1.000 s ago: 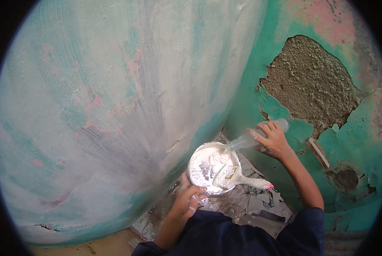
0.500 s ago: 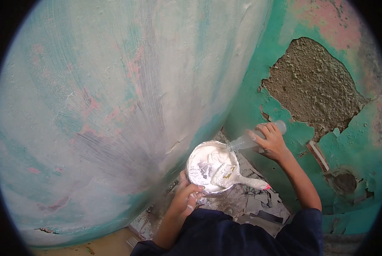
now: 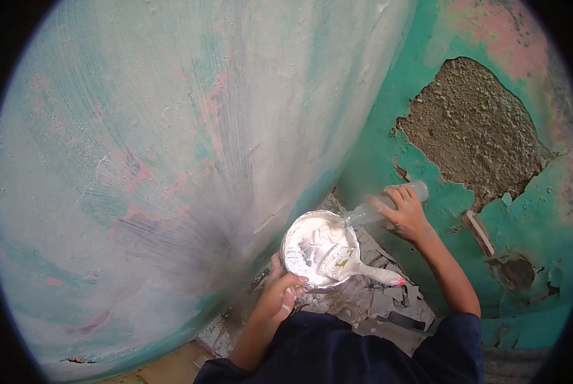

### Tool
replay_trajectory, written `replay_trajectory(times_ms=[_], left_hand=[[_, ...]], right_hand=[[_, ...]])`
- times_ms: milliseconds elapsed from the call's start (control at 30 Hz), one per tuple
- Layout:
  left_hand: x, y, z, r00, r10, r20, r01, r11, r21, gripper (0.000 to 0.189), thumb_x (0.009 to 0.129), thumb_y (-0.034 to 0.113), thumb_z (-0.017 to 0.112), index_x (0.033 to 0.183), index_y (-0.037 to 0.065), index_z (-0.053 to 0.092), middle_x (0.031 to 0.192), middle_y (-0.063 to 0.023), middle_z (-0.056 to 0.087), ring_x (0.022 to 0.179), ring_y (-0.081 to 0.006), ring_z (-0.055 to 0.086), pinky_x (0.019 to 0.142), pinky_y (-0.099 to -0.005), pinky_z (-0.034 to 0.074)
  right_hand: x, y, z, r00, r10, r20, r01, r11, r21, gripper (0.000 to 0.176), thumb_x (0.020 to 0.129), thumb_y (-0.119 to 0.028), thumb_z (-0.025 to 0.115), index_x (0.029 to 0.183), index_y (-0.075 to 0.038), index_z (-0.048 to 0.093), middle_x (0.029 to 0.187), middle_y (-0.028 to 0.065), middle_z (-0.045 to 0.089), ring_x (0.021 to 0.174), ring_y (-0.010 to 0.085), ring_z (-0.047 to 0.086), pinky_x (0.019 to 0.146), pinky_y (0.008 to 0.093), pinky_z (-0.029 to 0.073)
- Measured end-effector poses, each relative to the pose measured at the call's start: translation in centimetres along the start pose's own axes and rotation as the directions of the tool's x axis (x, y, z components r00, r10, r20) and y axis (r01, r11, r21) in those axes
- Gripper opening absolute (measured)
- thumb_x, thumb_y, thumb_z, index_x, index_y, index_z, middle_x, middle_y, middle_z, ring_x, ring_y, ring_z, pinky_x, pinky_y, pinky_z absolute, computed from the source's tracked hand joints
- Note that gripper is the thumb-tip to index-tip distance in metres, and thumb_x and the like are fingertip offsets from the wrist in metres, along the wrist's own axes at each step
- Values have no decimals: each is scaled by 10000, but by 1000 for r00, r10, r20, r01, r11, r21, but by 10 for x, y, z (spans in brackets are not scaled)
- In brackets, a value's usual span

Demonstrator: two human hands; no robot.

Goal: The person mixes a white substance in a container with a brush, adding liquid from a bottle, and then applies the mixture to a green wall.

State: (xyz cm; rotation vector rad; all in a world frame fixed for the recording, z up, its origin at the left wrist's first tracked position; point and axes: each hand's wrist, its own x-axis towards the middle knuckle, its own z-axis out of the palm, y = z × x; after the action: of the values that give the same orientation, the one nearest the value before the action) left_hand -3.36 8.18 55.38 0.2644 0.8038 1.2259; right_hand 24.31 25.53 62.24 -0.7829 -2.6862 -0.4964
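My left hand point(image 3: 281, 291) grips a round bucket point(image 3: 286, 242) by its lower left rim, thumb over the edge. White paint point(image 3: 315, 235) coats the inside of it. A wide paintbrush point(image 3: 369, 272), its handle smeared white with a red tip, rests in the bucket, the handle sticking out over the right rim. My right hand point(image 3: 403, 211) is wrapped round a clear plastic bottle point(image 3: 362, 214), tilted so its mouth points down at the bucket's upper right rim.
A wall point(image 3: 171, 128) streaked with whitish paint over green and pink rises on the left. The green wall point(image 3: 376, 160) on the right has a large patch of bare rough plaster point(image 3: 475, 128) and a small hole point(image 3: 515, 272). Broken debris point(image 3: 389, 301) covers the floor below.
The view has shifted slightly, so the walls sit a little further right. Both hands keep their holds, and the bottle stays tilted at the bucket's rim.
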Motion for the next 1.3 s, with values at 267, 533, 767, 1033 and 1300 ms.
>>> replay_trajectory(times_ms=[267, 533, 767, 1033, 1300], left_hand=[[-1, 3, -5, 1000, -6, 2, 6, 1000, -5, 748, 739, -5, 513, 1426, 134, 249, 1342, -125, 464, 1193, -267, 519, 923, -445, 472], [3, 2, -12, 1000, -15, 7, 16, 995, -94, 723, 726, -40, 542, 1379, 140, 288, 1287, -112, 467, 1136, -239, 522, 906, -424, 476], [16, -2, -32, 997, -66, 27, 70, 986, -150, 812, 715, -40, 502, 1450, 182, 239, 1366, -106, 445, 1207, -272, 500, 950, -459, 453], [34, -48, -86, 992, -95, -86, 72, 970, -234, 857, 715, -17, 468, 1502, 205, 211, 1456, -123, 372, 1319, -319, 420, 1033, -553, 380], [30, -107, -108, 962, -51, -267, -4, 979, -203, 753, 653, 65, 560, 1388, 75, 399, 1367, -145, 486, 1262, -341, 482, 1003, -528, 450]], right_hand=[[1, -2, 4, 999, -17, -32, 17, 1000, -20, 742, 566, -218, 810, 1273, -250, 589, 1052, 69, 564, 997, 265, 546, 851, 416, 430], [-3, -11, 7, 998, 66, 20, -66, 998, 5, 754, 563, -222, 818, 1280, -233, 583, 1082, 63, 565, 984, 275, 544, 840, 412, 436], [-11, -22, 30, 948, 316, 23, -315, 932, 177, 675, 617, -199, 801, 1258, -183, 589, 1095, 86, 577, 1012, 301, 578, 857, 414, 461], [-40, -14, 138, 724, 688, 39, -602, 604, 522, 582, 719, -230, 775, 1218, -25, 558, 1116, 149, 590, 1012, 353, 587, 880, 412, 476], [-89, 6, 317, 568, 806, 164, -669, 337, 662, 566, 752, -255, 771, 1179, 41, 549, 1131, 237, 616, 1046, 383, 603, 893, 433, 473]])
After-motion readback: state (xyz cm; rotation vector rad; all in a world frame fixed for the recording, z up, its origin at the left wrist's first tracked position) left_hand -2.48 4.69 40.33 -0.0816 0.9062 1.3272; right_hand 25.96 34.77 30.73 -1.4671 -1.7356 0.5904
